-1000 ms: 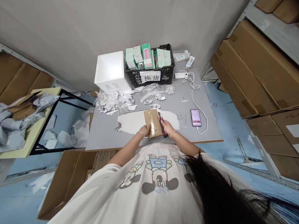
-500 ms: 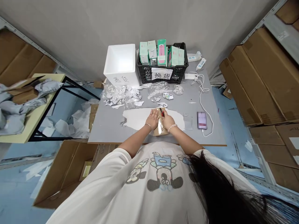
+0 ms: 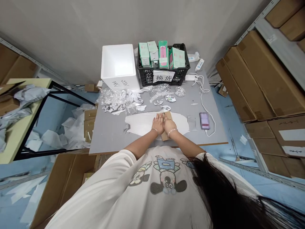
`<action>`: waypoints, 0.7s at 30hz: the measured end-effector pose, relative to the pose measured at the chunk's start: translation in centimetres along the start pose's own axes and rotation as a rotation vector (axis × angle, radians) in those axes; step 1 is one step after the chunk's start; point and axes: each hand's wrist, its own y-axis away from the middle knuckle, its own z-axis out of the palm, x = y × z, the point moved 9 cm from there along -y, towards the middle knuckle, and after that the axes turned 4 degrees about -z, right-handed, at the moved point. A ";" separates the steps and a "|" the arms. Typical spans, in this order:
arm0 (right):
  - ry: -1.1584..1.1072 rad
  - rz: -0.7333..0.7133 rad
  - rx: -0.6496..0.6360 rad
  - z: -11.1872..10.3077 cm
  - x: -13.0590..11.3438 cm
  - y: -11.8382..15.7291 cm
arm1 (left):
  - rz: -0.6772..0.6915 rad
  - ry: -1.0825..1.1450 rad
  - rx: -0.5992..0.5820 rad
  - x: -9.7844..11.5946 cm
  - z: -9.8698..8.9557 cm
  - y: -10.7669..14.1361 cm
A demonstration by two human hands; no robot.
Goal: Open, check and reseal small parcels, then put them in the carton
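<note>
A small brown cardboard box (image 3: 165,136) lies near the table's front edge, on a white sheet (image 3: 140,122). My left hand (image 3: 158,123) rests with its fingers stretched out at the left side of the box. Beside it, touching it, my right hand (image 3: 168,124) is closed over the box. What the right hand grips is mostly hidden; a red and black cutter was in it in the earlier view.
Behind the hands lie crumpled paper and plastic wrap (image 3: 121,98). A white foam box (image 3: 120,63) and a black crate (image 3: 164,76) with green boxes stand at the back. A phone (image 3: 204,121) with a white cable lies right.
My right hand has moved down along the box toward me and turned, now beside the left hand. The cutter is no longer plainly visible. The camera view has shifted slightly.
</note>
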 end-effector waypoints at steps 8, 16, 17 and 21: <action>0.053 0.058 -0.025 1.4 -0.6 0.2 | 0.082 -0.007 -0.028 -0.9 -1.1 0.1; 0.058 0.066 -0.031 1.5 -0.3 0.4 | 0.078 -0.015 -0.028 -0.8 -0.8 0.0; 0.050 0.063 -0.030 1.4 -0.2 0.5 | 0.085 -0.015 -0.021 -0.8 -0.8 0.0; 0.019 0.040 -0.010 0.5 0.3 0.7 | 0.106 -0.010 -0.003 -0.8 -0.8 -0.1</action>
